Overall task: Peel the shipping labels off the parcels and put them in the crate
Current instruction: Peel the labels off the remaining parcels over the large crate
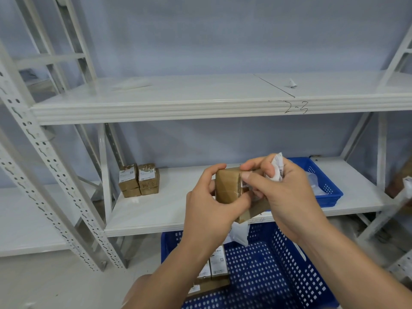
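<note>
A small brown taped parcel [229, 186] is held up in front of the lower shelf. My left hand [209, 210] grips its left side and bottom. My right hand [287, 192] holds a crumpled white shipping label [277, 168] against the parcel's right side, thumb pressed on the parcel's top edge. Below my arms stands a large blue perforated crate [267, 270] with several labelled parcels [214, 270] lying inside. A white scrap [240, 233] hangs under the held parcel.
Several brown parcels [139, 179] are stacked at the left of the lower white shelf [156, 210]. A smaller blue basket [323, 181] sits on that shelf at the right. A paper scrap [291, 83] lies on the upper shelf [178, 101]. Perforated metal uprights [44, 166] stand left.
</note>
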